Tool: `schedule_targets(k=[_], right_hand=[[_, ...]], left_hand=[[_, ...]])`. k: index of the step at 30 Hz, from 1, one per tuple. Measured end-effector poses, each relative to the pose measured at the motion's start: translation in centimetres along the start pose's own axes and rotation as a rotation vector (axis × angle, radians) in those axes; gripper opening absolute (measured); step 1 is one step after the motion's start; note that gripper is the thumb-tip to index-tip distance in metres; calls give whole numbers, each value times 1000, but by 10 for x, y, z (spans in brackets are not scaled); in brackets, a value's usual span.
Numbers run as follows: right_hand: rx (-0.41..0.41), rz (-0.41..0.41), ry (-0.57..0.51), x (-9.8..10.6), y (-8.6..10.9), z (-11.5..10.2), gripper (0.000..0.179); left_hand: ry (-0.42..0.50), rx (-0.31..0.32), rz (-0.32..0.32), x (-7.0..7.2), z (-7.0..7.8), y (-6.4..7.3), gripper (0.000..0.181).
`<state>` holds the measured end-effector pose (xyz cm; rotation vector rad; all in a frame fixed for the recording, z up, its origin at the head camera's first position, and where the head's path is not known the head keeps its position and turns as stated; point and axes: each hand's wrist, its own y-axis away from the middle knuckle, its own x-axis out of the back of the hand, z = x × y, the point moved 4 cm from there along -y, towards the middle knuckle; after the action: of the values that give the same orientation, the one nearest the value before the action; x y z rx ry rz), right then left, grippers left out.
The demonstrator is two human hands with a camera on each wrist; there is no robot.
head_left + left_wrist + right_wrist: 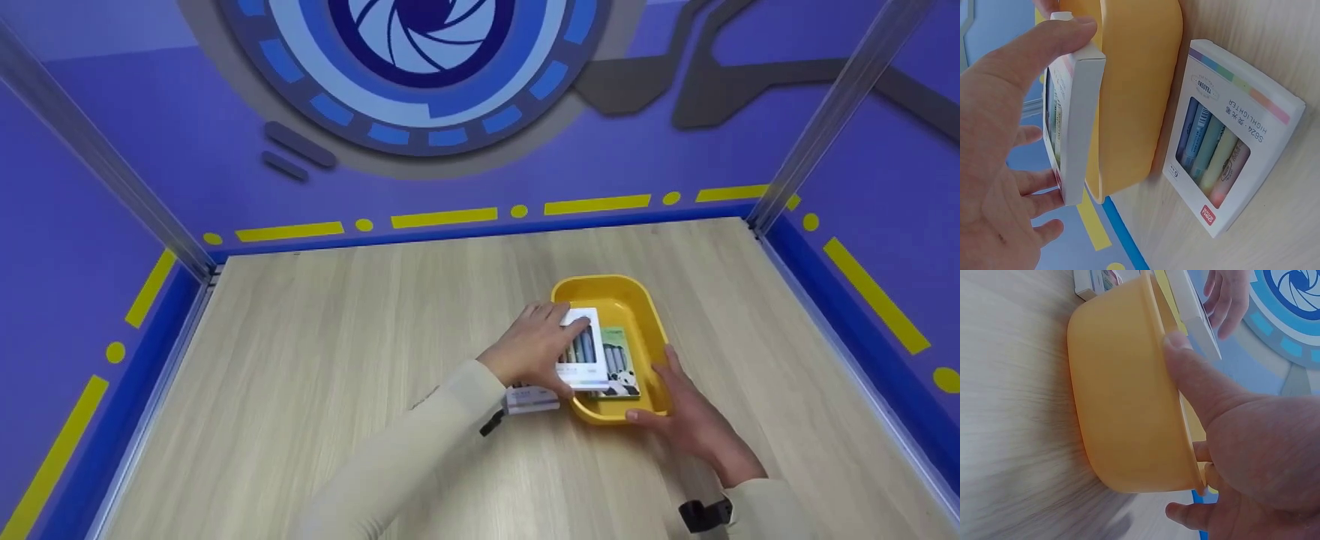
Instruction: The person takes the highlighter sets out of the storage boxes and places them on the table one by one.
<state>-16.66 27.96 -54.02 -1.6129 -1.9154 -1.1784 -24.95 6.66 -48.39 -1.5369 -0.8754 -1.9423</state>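
Note:
My left hand (pixel 531 346) grips a white box of highlighters (pixel 583 351) by its edges, thumb on one side and fingers on the other. The box hangs over the left part of a yellow plastic bin (pixel 651 309), its window facing up. Inside the bin lies a green box with a panda picture (pixel 619 371), partly covered by the held box. My right hand (pixel 694 416) holds the bin's near right corner, the thumb (pixel 1179 349) on the rim. Another white highlighter box (pixel 1230 135) lies on the table beside the bin; my left forearm hides part of it in the head view.
The light wooden tabletop (pixel 322 337) stretches away to the left of the bin. Purple printed panels (pixel 420 195) enclose its back and both sides, with metal posts (pixel 832 112) at the corners.

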Motion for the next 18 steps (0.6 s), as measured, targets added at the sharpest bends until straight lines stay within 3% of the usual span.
schedule_targets(k=[18], right_hand=[[39, 15, -13, 0, 1, -2, 110]], left_hand=[[-41, -11, 12, -1, -4, 1, 103]])
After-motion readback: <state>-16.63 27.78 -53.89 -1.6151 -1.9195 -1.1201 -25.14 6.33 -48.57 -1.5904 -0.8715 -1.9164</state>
